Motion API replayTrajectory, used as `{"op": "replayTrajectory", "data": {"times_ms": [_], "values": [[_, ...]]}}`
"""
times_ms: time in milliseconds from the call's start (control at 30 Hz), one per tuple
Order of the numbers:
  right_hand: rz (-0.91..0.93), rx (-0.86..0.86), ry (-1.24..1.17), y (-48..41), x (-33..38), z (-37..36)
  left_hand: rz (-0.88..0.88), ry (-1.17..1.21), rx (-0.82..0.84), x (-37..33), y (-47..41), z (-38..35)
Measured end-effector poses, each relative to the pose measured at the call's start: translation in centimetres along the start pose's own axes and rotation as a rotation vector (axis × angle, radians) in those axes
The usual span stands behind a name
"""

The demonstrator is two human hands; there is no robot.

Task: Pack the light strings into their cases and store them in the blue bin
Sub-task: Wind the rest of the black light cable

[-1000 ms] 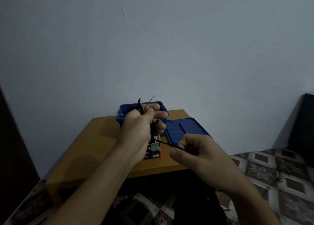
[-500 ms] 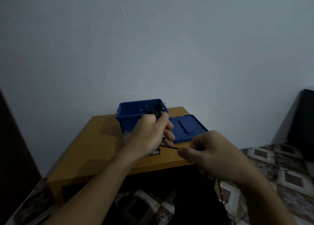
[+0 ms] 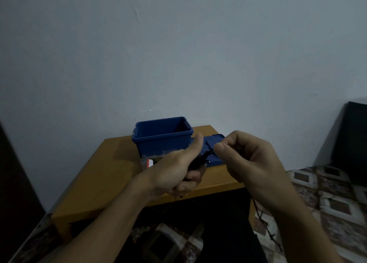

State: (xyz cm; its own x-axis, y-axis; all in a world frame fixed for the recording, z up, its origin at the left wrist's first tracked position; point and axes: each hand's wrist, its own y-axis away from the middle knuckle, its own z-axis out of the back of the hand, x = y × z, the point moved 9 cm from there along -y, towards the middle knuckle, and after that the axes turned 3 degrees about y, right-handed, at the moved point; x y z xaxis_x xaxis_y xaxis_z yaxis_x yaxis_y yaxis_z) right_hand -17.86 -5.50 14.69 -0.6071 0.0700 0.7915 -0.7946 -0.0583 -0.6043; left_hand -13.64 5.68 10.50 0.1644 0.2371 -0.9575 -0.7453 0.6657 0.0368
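Note:
My left hand (image 3: 178, 169) grips a dark bundle of light string (image 3: 198, 162) in front of the blue bin (image 3: 158, 141). My right hand (image 3: 248, 163) pinches the string's loose part close to the bundle, and the rest of the strand (image 3: 264, 223) hangs down past the table edge. A clear case with a red label (image 3: 150, 162) lies on the table at the bin's front wall, mostly hidden by my left hand. The bin stands open at the table's far side.
The blue bin lid (image 3: 213, 143) lies flat to the right of the bin. The small wooden table (image 3: 109, 175) stands against a pale wall. A dark cabinet (image 3: 351, 141) is at the right, patterned floor tiles (image 3: 327, 195) below it.
My right hand has moved up and toward my left hand, shortening the stretch of string between them. My left hand has turned so its thumb points up. The view has tilted slightly.

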Motion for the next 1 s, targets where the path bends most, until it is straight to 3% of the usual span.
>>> {"op": "replayTrajectory", "data": {"times_ms": [133, 467, 600, 733, 900, 1000], "values": [[-0.068, 0.006, -0.140, 0.1, -1.2, -0.1, 0.009, 0.167, 0.208, -0.3, 0.3, -1.7], [-0.050, -0.024, -0.030, -0.4, -2.7, -0.5, -0.007, 0.632, 0.562, -1.1, 1.5, -2.9], [0.034, -0.083, 0.072, -0.4, -3.1, -0.5, -0.090, 0.767, 0.579, -2.5, 1.7, -2.6], [-0.007, -0.024, 0.153, -0.3, -4.0, -1.4, -0.200, 0.884, 0.556, -3.8, 1.8, -1.9], [-0.116, 0.097, 0.180, 0.0, -5.1, -2.6, -0.305, 1.011, 0.466, -4.7, 1.4, -0.4], [-0.165, 0.143, 0.182, 0.2, -5.1, -3.0, -0.325, 0.995, 0.298, -4.6, 1.0, 0.5]]}}
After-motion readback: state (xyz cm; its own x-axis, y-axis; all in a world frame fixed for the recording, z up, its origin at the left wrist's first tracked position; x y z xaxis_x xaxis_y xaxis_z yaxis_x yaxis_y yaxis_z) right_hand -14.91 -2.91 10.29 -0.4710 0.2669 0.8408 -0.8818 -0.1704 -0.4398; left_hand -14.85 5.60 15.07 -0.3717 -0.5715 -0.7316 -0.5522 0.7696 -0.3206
